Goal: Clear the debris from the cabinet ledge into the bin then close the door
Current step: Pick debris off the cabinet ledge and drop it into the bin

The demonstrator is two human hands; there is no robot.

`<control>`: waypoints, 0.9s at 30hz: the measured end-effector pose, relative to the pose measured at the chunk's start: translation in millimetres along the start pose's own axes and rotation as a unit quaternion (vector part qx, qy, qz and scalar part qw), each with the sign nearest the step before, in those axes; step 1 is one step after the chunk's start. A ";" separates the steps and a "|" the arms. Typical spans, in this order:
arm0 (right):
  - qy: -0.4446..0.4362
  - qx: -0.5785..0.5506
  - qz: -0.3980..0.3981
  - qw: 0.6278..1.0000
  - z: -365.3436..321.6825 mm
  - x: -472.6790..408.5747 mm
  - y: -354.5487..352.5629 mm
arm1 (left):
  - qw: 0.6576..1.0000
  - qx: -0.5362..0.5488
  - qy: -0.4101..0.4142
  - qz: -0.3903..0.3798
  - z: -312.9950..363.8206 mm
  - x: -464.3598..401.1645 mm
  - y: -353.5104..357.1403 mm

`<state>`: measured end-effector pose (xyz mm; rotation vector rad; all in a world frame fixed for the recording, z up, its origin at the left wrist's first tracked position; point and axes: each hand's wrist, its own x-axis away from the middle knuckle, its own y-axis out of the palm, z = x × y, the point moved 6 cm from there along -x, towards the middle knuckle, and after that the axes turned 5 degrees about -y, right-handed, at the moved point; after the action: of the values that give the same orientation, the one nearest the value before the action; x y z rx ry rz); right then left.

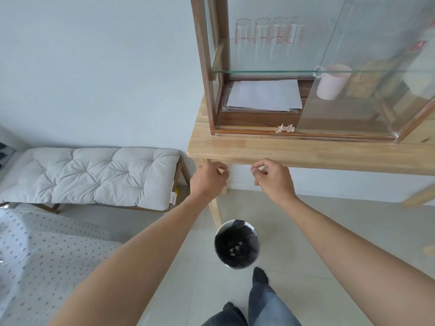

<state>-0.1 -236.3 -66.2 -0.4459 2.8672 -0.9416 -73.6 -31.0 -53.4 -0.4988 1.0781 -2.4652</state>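
Two crumpled beige scraps of debris (pixel 285 128) lie on the brown wooden ledge (pixel 247 131) of the glass cabinet, beside the edge of its sliding glass door (pixel 367 74), which stands open to the right. My right hand (pixel 273 177) hovers below the table edge and pinches a tiny scrap (pixel 251 167) between thumb and forefinger. My left hand (pixel 210 178) is beside it with fingers curled in; whether it holds anything is not visible. A round bin (pixel 237 244) with a black liner stands on the floor beneath my hands, with several small scraps inside.
The cabinet stands on a pale wooden table (pixel 306 152). Inside are white papers (pixel 263 95), glass cylinders (pixel 268 36) and a pink cup (pixel 330 82). A cushioned bench (pixel 89 177) sits to the left, with a dotted bedcover (pixel 42 260) near it. My foot (pixel 260 276) is by the bin.
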 end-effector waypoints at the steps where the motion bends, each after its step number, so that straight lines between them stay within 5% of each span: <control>1: 0.001 0.003 -0.008 1.000 4.0 6.3 4.8 | 1.000 -0.002 -0.002 -0.004 -6.5 3.6 2.3; 27: 0.130 0.109 -0.207 0.964 119.4 44.5 85.5 | 0.979 -0.128 -0.073 -0.140 -118.5 -1.1 110.1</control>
<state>-42.5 -251.7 -212.9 -0.9915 2.8975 -1.4628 -104.5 -26.6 -212.1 -0.9553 1.3489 -2.4843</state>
